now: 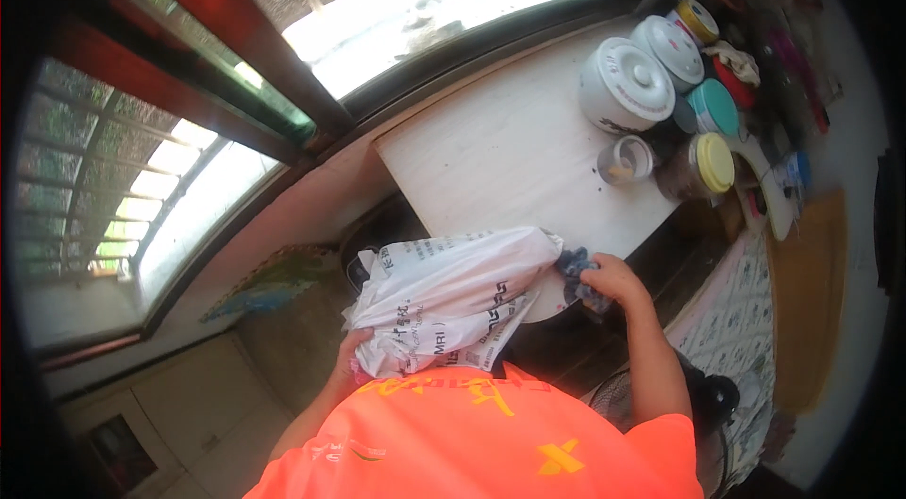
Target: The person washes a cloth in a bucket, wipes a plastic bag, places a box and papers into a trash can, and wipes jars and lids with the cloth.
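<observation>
A large white plastic bag (453,287) with dark print lies across in front of my orange shirt, over the near edge of the white tabletop (481,159). At its lower left corner, my left hand (355,353) is closed on the bag, its fingers partly hidden behind the plastic. A bit of pink shows beside those fingers. My right hand (613,279), beyond the bag's right end, pinches a crumpled blue-grey cloth (578,274). The cloth touches or nearly touches the bag's end.
On the table's right side stand a white lidded enamel pot (628,89), a second white lidded pot (668,48), a small clear cup (625,160) and a yellow-lidded jar (703,167). A barred window (406,18) runs behind the table. A black fan-like object (713,400) stands near my right elbow.
</observation>
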Demonstrator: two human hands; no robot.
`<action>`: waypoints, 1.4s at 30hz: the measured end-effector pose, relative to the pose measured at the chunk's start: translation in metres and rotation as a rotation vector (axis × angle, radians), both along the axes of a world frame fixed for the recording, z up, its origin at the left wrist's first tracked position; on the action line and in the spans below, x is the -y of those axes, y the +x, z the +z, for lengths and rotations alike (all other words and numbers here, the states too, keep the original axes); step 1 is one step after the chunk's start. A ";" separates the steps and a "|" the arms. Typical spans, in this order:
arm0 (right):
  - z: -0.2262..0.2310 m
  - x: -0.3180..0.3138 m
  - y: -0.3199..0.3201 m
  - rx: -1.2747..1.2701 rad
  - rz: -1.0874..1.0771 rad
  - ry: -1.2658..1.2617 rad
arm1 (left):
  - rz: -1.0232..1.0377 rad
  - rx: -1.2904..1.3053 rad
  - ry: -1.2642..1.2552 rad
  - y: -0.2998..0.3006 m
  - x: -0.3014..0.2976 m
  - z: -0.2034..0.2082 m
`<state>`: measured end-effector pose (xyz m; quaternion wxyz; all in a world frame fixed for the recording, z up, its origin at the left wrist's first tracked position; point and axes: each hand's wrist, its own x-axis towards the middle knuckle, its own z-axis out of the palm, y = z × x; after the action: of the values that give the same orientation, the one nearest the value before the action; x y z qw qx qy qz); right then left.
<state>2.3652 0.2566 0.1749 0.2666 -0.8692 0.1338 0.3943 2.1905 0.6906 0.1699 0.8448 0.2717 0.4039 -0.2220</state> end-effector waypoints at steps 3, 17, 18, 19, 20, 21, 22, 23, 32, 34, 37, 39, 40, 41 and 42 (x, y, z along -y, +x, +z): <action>0.030 -0.030 0.042 0.284 0.017 -0.329 | -0.026 0.015 -0.025 -0.007 0.001 -0.007; -0.038 -0.238 0.092 0.862 0.824 0.017 | 0.134 -0.004 0.046 -0.035 0.012 -0.007; -0.037 -0.222 0.079 0.835 0.791 0.013 | 0.130 -0.020 0.028 -0.031 0.012 -0.006; -0.037 -0.204 0.071 0.809 0.758 0.013 | 0.137 -0.018 0.017 -0.029 0.012 -0.008; -0.033 -0.187 0.068 0.746 0.725 -0.005 | 0.129 -0.004 0.038 -0.029 0.011 -0.010; -0.025 -0.170 0.068 0.684 0.687 -0.032 | 0.114 0.013 0.052 -0.029 0.011 -0.011; -0.021 -0.156 0.074 0.685 0.693 -0.037 | 0.118 0.015 0.047 -0.033 0.008 -0.017; -0.017 -0.144 0.083 0.535 0.648 -0.071 | 0.109 0.006 0.059 -0.036 0.006 -0.029; -0.022 -0.251 0.121 0.868 0.751 -0.092 | 0.003 0.058 0.086 -0.041 0.003 -0.042; -0.048 -0.269 0.115 1.091 0.882 -0.134 | 0.047 0.067 0.131 -0.035 0.007 -0.043; -0.055 -0.246 0.124 1.026 0.791 -0.027 | 0.117 0.056 0.081 -0.048 0.008 -0.042; -0.045 -0.208 0.137 0.966 0.632 -0.116 | 0.069 0.007 0.066 -0.033 0.011 -0.014; -0.051 -0.184 0.152 0.995 0.560 -0.145 | 0.061 0.021 0.096 -0.033 0.011 -0.020; -0.049 -0.166 0.162 0.980 0.467 -0.246 | 0.053 0.035 0.124 -0.035 0.012 -0.031; -0.048 -0.152 0.172 0.877 0.381 -0.298 | 0.080 0.007 0.113 -0.030 0.016 -0.028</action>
<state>2.5376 0.4091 0.1266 0.0940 -0.9908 -0.0973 0.0101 2.1608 0.6747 0.1418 0.8378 0.3034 0.4232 -0.1640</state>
